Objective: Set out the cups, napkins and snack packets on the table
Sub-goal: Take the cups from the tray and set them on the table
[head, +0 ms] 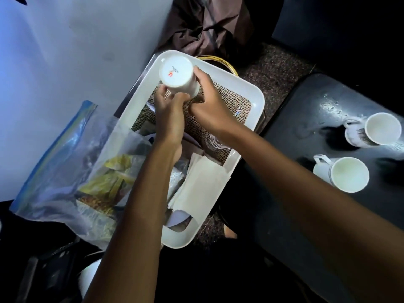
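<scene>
Over the white tray [251, 92], a white cup [176, 73] is held tilted with its base toward me. My left hand [169, 114] grips it from below and my right hand [209, 103] holds its side. Two white cups stand upright on the dark table [306, 119] at the right, one farther off [378, 129] and one nearer [347, 173]. White napkins [203, 184] lie stacked in the near end of the tray. A clear zip bag [72, 167] with yellow snack packets [113, 178] leans over the tray's left side.
A woven mat [231, 106] lines the tray, with a glass object [216, 142] lying on it. A pale wall or panel [65, 51] rises at the left. Brown cloth [207, 25] lies beyond the tray. Speckled carpet [273, 68] shows between the tray and the table.
</scene>
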Motion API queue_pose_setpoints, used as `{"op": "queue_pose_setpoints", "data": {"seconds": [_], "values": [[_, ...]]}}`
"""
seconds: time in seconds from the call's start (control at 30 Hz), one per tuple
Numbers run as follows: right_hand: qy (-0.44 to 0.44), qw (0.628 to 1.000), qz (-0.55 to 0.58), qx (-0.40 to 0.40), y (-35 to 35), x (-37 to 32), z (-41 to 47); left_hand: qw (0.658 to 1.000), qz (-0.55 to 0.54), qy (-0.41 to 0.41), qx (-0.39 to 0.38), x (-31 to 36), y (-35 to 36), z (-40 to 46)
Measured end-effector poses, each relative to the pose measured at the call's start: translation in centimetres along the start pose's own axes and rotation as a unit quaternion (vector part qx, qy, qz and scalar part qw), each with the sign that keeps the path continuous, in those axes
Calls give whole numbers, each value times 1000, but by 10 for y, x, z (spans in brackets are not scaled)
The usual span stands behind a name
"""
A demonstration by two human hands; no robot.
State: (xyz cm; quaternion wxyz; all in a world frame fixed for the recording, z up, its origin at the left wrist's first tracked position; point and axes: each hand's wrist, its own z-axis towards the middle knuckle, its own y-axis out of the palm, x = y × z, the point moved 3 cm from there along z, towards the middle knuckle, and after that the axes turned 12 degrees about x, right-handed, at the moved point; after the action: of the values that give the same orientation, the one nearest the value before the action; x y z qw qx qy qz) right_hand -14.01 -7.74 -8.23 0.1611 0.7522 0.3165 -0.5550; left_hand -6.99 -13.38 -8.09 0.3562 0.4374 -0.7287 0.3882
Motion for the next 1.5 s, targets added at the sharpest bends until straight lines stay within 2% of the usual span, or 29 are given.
{"op": "queue_pose_setpoints", "data": {"seconds": [0.17, 0.33, 0.47, 0.67, 0.9, 1.0, 1.13, 1.27, 1.4, 1.5], "values": [[21, 997, 80, 9, -20, 9, -21, 999, -41, -20, -28, -9, 2, -30], [54, 981, 184, 34, -44, 7, -50, 996, -87, 23, -27, -10, 5, -66], [81, 959, 260, 78, -70, 0, -77, 988, -140, 4, -63, -9, 14, -98], [76, 917, 349, 174, -123, 5, -113, 973, -197, -39, -113, -21, 42, -141], [54, 870, 357, 336, -196, 27, -150, 977, -118, -72, -166, -45, 88, -191], [39, 870, 321, 373, -222, 37, -165, 972, -63, -72, -216, -57, 104, -209], [42, 864, 342, 366, -262, 54, -188, 949, -43, -94, -297, -73, 123, -232], [80, 864, 376, 324, -300, 78, -214, 913, -43, -107, -391, -81, 138, -251], [104, 896, 349, 256, -318, 102, -242, 860, 15, -56, -507, -85, 150, -262], [116, 899, 317, 278, -327, 115, -260, 823, 96, -7, -560, -90, 157, -264]]}}
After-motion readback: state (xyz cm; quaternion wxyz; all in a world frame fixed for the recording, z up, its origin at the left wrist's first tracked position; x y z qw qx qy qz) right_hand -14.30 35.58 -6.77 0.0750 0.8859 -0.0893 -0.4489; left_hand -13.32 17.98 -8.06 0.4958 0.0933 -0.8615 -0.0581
